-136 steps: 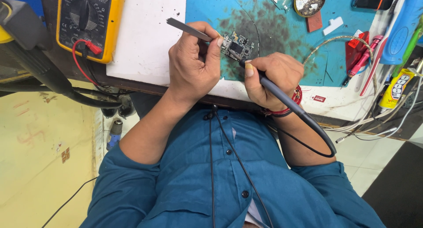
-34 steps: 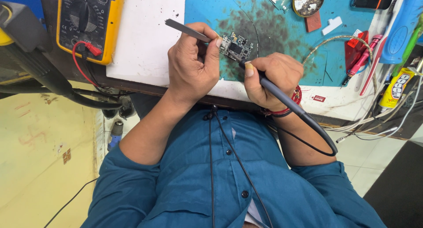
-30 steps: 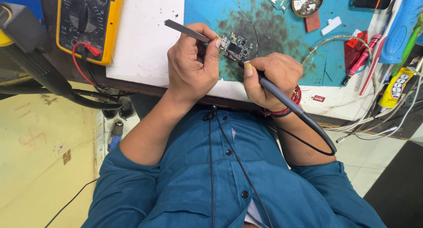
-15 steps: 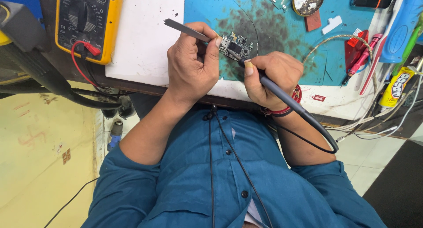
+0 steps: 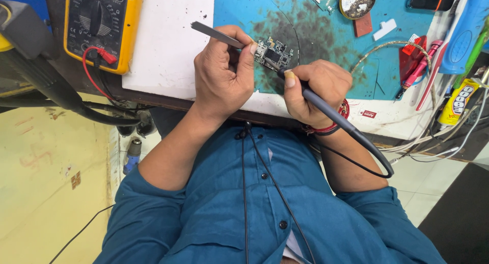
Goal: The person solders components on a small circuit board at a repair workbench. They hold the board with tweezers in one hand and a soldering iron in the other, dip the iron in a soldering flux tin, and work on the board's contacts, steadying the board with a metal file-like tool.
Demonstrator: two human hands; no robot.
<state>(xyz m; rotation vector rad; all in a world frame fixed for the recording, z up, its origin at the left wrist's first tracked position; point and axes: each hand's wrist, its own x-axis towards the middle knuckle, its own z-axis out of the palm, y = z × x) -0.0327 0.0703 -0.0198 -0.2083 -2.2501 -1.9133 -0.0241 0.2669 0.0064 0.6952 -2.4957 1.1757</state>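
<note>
A small dark circuit board [image 5: 273, 53] lies on a stained blue work mat [image 5: 326, 34] at the bench's near edge. My left hand [image 5: 222, 73] grips grey metal tweezers [image 5: 216, 34], whose tips reach the board's left end. My right hand [image 5: 313, 90] is closed like a pen grip around a dark corded soldering iron [image 5: 336, 119]; its tip touches the board from the right. The iron's cable loops down past my right wrist.
A yellow multimeter [image 5: 99, 27] with a red plug lies at the back left beside a white sheet [image 5: 168, 45]. A round tin [image 5: 357, 0], red tools [image 5: 417, 65], a blue device [image 5: 466, 32] and a glue tube [image 5: 458, 103] crowd the right. Black cables [image 5: 61, 98] hang at the left edge.
The tweezers' free end shifted very slightly; both hands stay on the board in the same place.
</note>
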